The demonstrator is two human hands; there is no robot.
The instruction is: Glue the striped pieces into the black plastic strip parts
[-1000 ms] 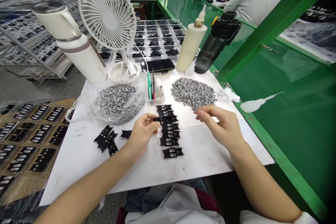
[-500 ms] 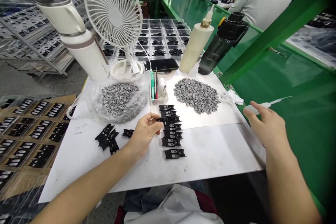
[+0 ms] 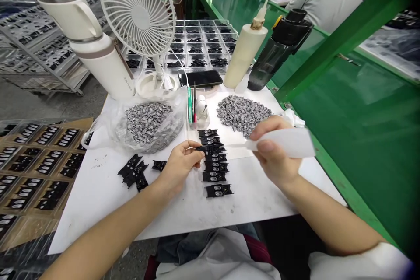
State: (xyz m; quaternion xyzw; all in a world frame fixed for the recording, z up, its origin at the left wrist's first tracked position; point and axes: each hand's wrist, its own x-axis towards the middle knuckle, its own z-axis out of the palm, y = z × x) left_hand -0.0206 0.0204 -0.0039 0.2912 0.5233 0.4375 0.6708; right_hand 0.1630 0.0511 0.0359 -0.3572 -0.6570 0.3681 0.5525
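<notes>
My left hand (image 3: pixel 183 164) pinches the left end of a small black plastic part (image 3: pixel 214 147), held over a column of similar parts. Below it in the column, black parts (image 3: pixel 215 176) with pairs of shiny oval pieces lie on the white table. In my right hand (image 3: pixel 278 166) is a white squeeze bottle (image 3: pixel 293 141) with a thin nozzle, tipped sideways. Its nozzle points left, close to the held part; whether it touches, I cannot tell. More black parts (image 3: pixel 133 171) lie in a loose heap left of my left hand.
Behind the hands are a pile of grey oval pieces (image 3: pixel 241 111), a plastic bag (image 3: pixel 175 127) of the same pieces and a small tool box (image 3: pixel 198 124). A fan (image 3: pixel 140 17), white flask (image 3: pixel 106 70), phone (image 3: pixel 201 78), cream bottle (image 3: pixel 244 54) and dark bottle (image 3: pixel 275 52) stand further back.
My right hand has swung in from the table's right edge with the squeeze bottle, bringing its nozzle to the black part. My left hand stays at the same spot.
</notes>
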